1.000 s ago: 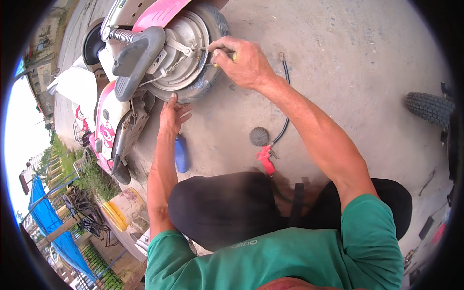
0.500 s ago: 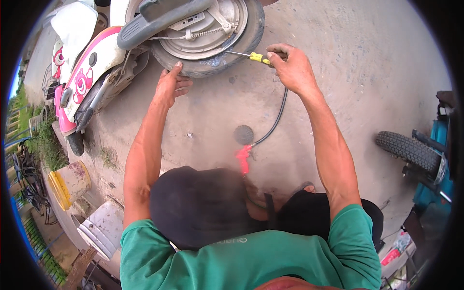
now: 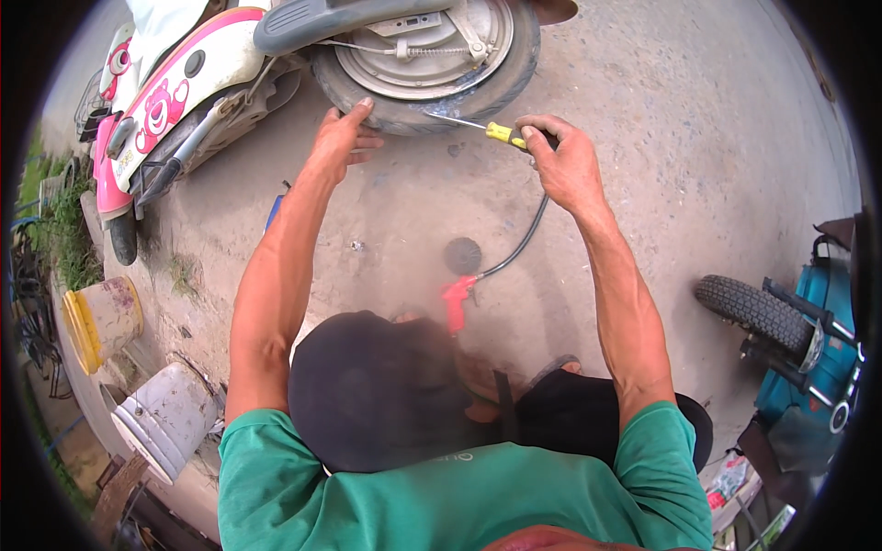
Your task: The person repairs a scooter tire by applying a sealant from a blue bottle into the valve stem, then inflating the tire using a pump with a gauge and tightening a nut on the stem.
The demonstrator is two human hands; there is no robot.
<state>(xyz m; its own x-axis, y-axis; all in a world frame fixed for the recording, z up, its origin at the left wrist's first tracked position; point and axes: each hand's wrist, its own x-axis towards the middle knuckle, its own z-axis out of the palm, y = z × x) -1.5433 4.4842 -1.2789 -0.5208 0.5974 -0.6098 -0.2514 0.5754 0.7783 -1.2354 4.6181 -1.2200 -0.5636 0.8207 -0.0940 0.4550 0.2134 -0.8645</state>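
A scooter wheel [image 3: 428,64] with a dark tyre [image 3: 511,74] lies on its side at the top. My left hand [image 3: 343,145] touches the near tyre edge, thumb on the rubber, other fingers apart. My right hand [image 3: 562,163] grips a yellow-handled screwdriver [image 3: 501,132], its shaft slanting left to the tyre's near side; whether the tip is under the bead I cannot tell. A grey swingarm [image 3: 308,26] crosses above the rim. The scooter's white-and-pink body [image 3: 172,98] lies to the left.
A red air gun [image 3: 456,303] on a hose [image 3: 524,237] lies before my knees, near a dark round gauge [image 3: 462,253]. Yellow [image 3: 116,314] and white [image 3: 173,424] buckets are left. A teal vehicle [image 3: 816,285] with a knobby tyre [image 3: 747,306] is at right.
The view has shifted, moving the scene about. My right hand has drawn back from the wheel, exposing the screwdriver's shaft, and now sits lower relative to it. My left hand stays on the tyre.
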